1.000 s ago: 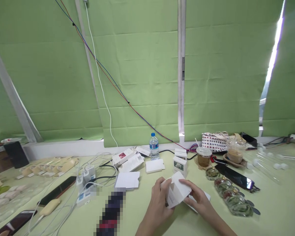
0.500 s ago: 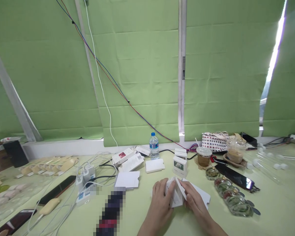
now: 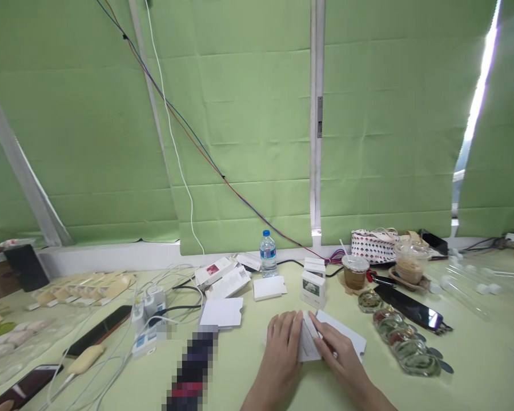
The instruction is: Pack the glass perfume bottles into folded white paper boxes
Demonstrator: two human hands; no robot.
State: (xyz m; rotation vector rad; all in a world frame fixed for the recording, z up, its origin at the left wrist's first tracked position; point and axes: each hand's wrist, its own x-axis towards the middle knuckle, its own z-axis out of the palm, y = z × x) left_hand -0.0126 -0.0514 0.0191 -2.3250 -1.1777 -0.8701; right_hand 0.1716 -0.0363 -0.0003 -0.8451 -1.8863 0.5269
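Note:
Between my hands is a small white cardboard box (image 3: 309,347) with fine print on its near side. My left hand (image 3: 281,349) wraps its left side, fingers together over the top. On the right side, my right hand (image 3: 337,349) presses thumb and fingers on the box's upper edge. Part of the box is hidden by my fingers. A flat white carton (image 3: 351,334) lies on the table behind and under my right hand. Just beyond stand two small white boxes, the nearer one (image 3: 313,290) with a green picture.
A water bottle (image 3: 268,254) and a flat white box (image 3: 269,288) stand farther back. Flat white cartons (image 3: 221,313) lie left of centre. To the right are a drink cup (image 3: 354,272), a black phone (image 3: 409,308) and clear packets (image 3: 411,348). Cables and a power strip (image 3: 148,331) lie left.
The box's raised top flap has come down, and my right fingers have moved inward against its upper edge. My left hand has shifted slightly and still holds the box.

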